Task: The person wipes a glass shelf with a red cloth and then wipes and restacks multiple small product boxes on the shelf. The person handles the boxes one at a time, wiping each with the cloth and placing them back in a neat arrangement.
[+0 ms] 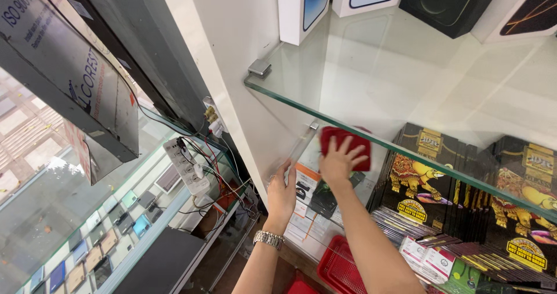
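Under the glass shelf [406, 149], the right hand [339, 162] is pressing a red cloth [342, 140] against the back panel, fingers spread. The left hand [282, 194], open, is bracing just beside it. Wiping looks midway; boxes [464, 189] are standing rightward.

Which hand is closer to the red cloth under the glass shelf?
Right. The right hand presses flat on the red cloth. The left hand is apart from it, lower and to the left, at the cabinet wall.
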